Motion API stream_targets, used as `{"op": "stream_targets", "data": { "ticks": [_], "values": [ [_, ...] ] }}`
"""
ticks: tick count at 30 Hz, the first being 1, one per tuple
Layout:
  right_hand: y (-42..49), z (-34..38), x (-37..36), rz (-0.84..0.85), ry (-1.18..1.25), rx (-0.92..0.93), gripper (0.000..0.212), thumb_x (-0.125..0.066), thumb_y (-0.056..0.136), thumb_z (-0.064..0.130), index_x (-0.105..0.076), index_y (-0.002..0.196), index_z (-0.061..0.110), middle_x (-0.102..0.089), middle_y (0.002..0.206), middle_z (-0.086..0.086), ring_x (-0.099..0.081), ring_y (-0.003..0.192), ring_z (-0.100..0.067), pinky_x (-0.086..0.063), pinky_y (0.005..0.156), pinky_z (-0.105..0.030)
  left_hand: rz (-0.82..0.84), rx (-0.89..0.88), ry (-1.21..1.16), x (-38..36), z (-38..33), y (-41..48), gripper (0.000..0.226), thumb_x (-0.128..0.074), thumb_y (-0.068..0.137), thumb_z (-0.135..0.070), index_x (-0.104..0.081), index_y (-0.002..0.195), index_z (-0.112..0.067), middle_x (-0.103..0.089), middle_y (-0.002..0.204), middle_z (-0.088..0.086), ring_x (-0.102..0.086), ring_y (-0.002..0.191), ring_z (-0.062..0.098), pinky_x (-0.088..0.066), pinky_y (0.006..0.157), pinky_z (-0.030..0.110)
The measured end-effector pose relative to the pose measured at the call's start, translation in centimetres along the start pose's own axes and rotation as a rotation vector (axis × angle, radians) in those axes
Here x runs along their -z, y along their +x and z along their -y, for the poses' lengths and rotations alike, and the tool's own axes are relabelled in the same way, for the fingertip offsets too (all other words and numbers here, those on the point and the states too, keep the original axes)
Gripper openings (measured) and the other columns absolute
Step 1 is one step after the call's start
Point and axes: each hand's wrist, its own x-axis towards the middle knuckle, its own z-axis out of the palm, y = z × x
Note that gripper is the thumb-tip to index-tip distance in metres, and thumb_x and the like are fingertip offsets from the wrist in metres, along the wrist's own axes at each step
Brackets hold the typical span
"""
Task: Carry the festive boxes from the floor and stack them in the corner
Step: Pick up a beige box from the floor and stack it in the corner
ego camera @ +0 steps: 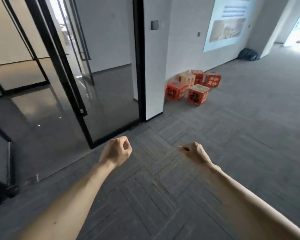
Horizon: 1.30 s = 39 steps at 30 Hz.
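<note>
Past the glass door, festive boxes cluster; left hand and right hand curl empty.

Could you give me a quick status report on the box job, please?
Left hand and right hand curled, holding nothing. Red and cream cube-shaped festive boxes clustered on grey carpet by white wall, ahead. Nothing lying in between.

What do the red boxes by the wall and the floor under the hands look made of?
Red boxes: likely printed cardboard, matte, with flat panels and pale tops; blur leaves it open. Floor: seemingly grey carpet tiles, matte, ribbed stripes in alternating directions.
</note>
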Motion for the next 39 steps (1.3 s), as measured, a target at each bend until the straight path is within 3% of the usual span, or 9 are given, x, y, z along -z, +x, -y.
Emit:
{"op": "stream_targets", "data": {
  "ticks": [4,10,13,16,22,30,34,39],
  "values": [
    [7.3,-4.2,4.0,-0.131,0.038,-0.177,0.05,-0.058,0.093,0.035,-0.035,0.054,0.014,-0.031,0.05,0.005,-0.034,0.049,-0.012,-0.029,0.049,-0.031,0.045,-0.087,-0.062,-3.1,-3.7,12.0,0.027,-0.06,0.085,-0.025,-0.047,0.062,-0.031,-0.063,0.067,-0.005,-0.062,0.066,0.023,-0.051,0.062,0.031],
    [15.4,-13.4,9.4,-0.259,0.068,-0.36,0.054,-0.059,0.094,0.038,-0.044,0.059,-0.001,-0.041,0.051,-0.001,-0.041,0.052,-0.017,-0.033,0.052,-0.031,0.153,-0.285,-0.051,-11.2,-12.7,26.1,0.016,-0.066,0.085,-0.017,-0.06,0.07,-0.018,-0.07,0.072,0.005,-0.065,0.069,0.027,-0.048,0.064,0.029],
    [21.0,-18.5,11.8,-0.296,0.079,-0.398,0.053,-0.059,0.094,0.039,-0.053,0.063,-0.004,-0.051,0.053,-0.005,-0.049,0.055,-0.02,-0.037,0.056,-0.032,0.172,-0.366,-0.03,-16.2,-16.9,32.8,0.01,-0.066,0.084,-0.02,-0.064,0.074,-0.016,-0.072,0.072,0.007,-0.067,0.07,0.028,-0.054,0.065,0.034],
    [28.3,-23.2,14.4,-0.298,0.094,-0.404,0.053,-0.058,0.094,0.039,-0.05,0.063,-0.004,-0.047,0.051,-0.002,-0.046,0.054,-0.019,-0.036,0.055,-0.032,0.192,-0.409,0.014,-20.4,-21.0,39.8,0.011,-0.065,0.085,-0.025,-0.066,0.079,-0.016,-0.073,0.077,0.006,-0.068,0.073,0.027,-0.055,0.066,0.034],
    [44.2,-29.1,20.5,-0.249,0.116,-0.376,0.052,-0.057,0.095,0.038,-0.053,0.062,-0.003,-0.051,0.052,-0.002,-0.048,0.053,-0.019,-0.037,0.055,-0.029,0.195,-0.345,0.027,-26.0,-27.0,54.2,0.016,-0.057,0.082,-0.038,-0.063,0.075,-0.025,-0.072,0.078,0.001,-0.068,0.075,0.024,-0.057,0.07,0.036],
    [64.5,-35.2,23.1,-0.127,0.108,-0.33,0.053,-0.057,0.095,0.039,-0.052,0.063,-0.003,-0.048,0.053,0.001,-0.043,0.049,-0.014,-0.035,0.053,-0.027,0.168,-0.199,0.016,-34.1,-28.7,71.0,0.013,-0.063,0.085,-0.031,-0.062,0.074,-0.024,-0.071,0.076,0.0,-0.067,0.073,0.025,-0.056,0.066,0.035],
    [76.0,-39.0,24.0,-0.104,0.084,-0.32,0.051,-0.057,0.095,0.038,-0.054,0.063,-0.002,-0.051,0.053,0.001,-0.046,0.049,-0.015,-0.038,0.054,-0.028,0.188,-0.187,0.01,-39.2,-29.8,81.0,0.019,-0.064,0.086,-0.027,-0.057,0.069,-0.026,-0.068,0.07,-0.003,-0.066,0.069,0.023,-0.051,0.061,0.03],
    [89.9,-42.7,27.2,-0.098,0.071,-0.34,0.051,-0.057,0.095,0.038,-0.055,0.063,-0.001,-0.052,0.052,0.001,-0.048,0.049,-0.016,-0.038,0.053,-0.029,0.23,-0.233,0.025,-44.5,-33.3,96.4,0.016,-0.063,0.087,-0.03,-0.06,0.072,-0.025,-0.07,0.073,-0.005,-0.066,0.067,0.016,-0.059,0.065,0.034]
  ]
}}
